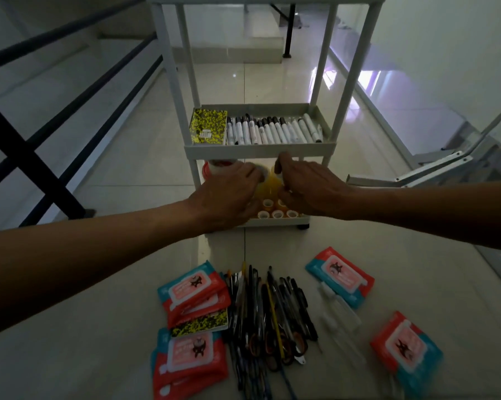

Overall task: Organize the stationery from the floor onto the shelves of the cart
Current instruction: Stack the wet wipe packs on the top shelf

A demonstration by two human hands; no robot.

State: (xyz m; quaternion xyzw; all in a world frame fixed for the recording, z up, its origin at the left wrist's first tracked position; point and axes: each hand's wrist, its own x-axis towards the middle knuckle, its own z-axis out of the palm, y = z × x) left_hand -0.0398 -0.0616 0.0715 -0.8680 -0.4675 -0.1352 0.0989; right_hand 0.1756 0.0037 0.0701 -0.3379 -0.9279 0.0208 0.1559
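While marker pens (272, 129) fill the shelf above, left hand (229, 194) and right hand (307, 187) (both) grip yellowish tape rolls (268, 184).

A white plastic three-tier cart (259, 151) stands on the floor. Its middle shelf carries a yellow-and-black speckled notebook (208, 127) lying flat at the left and a row of white markers with black caps (272, 129) side by side. Small yellow tape rolls (275, 212) sit on the bottom shelf. On the floor lie a heap of dark pens and scissors (269, 316) and red-and-teal wipe packs (340, 277).
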